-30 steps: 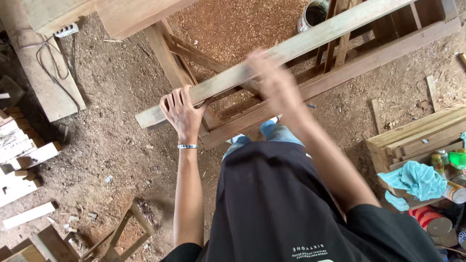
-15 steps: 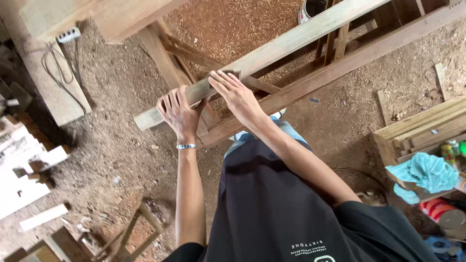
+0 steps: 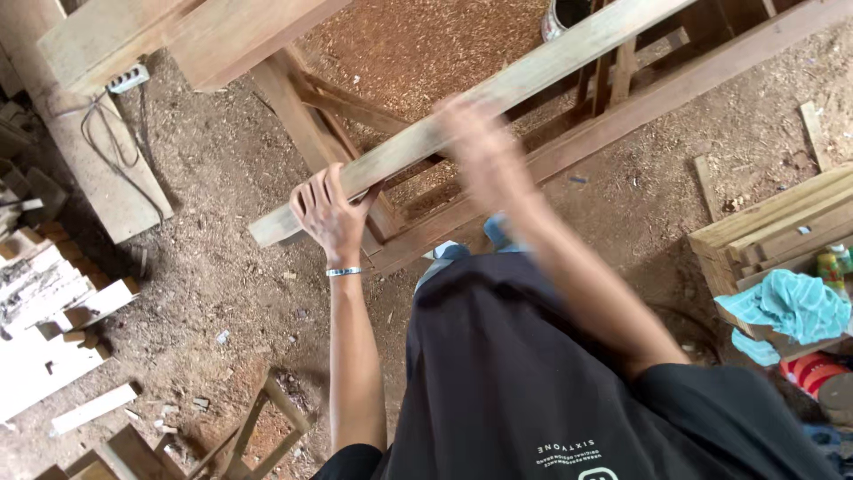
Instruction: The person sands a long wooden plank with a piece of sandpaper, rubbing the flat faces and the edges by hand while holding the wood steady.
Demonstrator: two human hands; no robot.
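A long pale wooden plank (image 3: 569,62) runs diagonally from lower left to upper right over a wooden frame (image 3: 675,93). My left hand (image 3: 330,213) grips the plank near its lower left end, fingers curled over its edge, a thin bracelet on the wrist. My right hand (image 3: 475,133) is blurred and lies on top of the plank about a third of the way along; its grip is unclear. I wear a dark shirt.
Sawdust covers the dirt floor. A stack of pale cut boards (image 3: 44,311) lies at the left. A power strip with cable (image 3: 126,78) sits on a plank at upper left. A wooden crate (image 3: 773,231) with a teal cloth (image 3: 791,307) stands at right. A small stool frame (image 3: 258,427) is below.
My right hand slid up the plank, back down toward my left hand, and now moves up along it again. My left hand keeps its grip near the end.
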